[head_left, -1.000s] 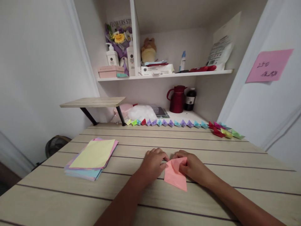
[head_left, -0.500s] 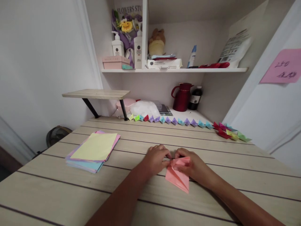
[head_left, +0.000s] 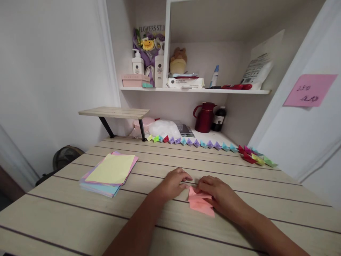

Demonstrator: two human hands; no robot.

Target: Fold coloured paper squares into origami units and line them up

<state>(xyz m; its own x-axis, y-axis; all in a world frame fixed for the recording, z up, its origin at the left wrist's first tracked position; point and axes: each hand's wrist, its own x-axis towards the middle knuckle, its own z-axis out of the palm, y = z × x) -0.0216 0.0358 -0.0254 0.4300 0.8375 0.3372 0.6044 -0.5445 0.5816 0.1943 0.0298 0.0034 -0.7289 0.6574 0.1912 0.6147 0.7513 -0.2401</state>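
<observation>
A partly folded sheet of salmon-pink paper [head_left: 201,206] lies on the wooden table in front of me. My right hand [head_left: 217,192] grips its upper right side, the fingers curled over the paper's top edge. Just left of the paper is my left hand [head_left: 176,181], its thumb and fingers apart and a small gap between them and the paper. The underside of the paper and part of its right edge are hidden by my right hand.
A stack of coloured paper [head_left: 110,170] lies to the left, yellow on top. Folded paper boats [head_left: 196,143] line the table's back edge, several more bunched at the right [head_left: 247,158]. A small raised shelf [head_left: 114,112] stands back left; a dark red jug [head_left: 204,117] stands behind.
My left hand has come off the paper and opened. My right hand has moved over the paper's top, and a flap there now lies flatter. The view has tilted up slightly.
</observation>
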